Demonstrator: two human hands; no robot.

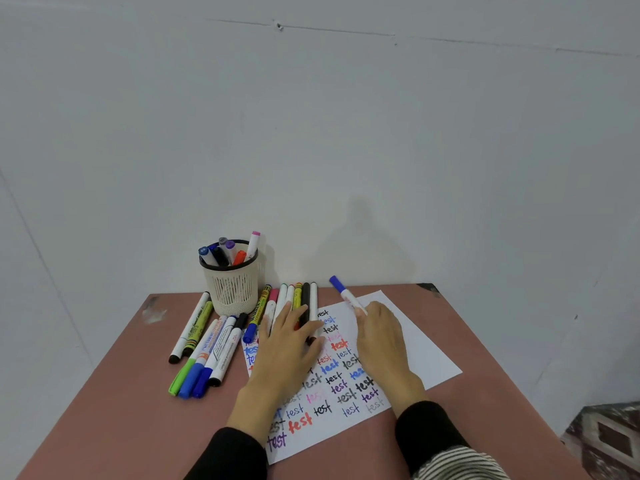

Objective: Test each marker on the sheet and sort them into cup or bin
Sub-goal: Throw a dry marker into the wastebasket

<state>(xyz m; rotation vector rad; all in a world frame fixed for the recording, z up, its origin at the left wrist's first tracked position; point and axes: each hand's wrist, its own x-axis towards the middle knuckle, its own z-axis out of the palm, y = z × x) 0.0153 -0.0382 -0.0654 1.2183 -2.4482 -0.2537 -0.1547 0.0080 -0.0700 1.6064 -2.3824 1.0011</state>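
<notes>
My right hand (pixel 379 337) grips blue-capped marker (pixel 346 295) over sheet (pixel 408 344); left hand (pixel 289 344) flat, fingers straight, on markers row (pixel 294 297).

Plain room, likely home or simple study corner. Bare grey wall (pixel 346 116), hairline cracks, small hole. Worn reddish table (pixel 104 410) pushed against wall, chipped corners. Mesh cup (pixel 231 289) of markers, scribbled sheet (pixel 415 351). Patterned tile floor (pixel 609 441) at lower right.
</notes>
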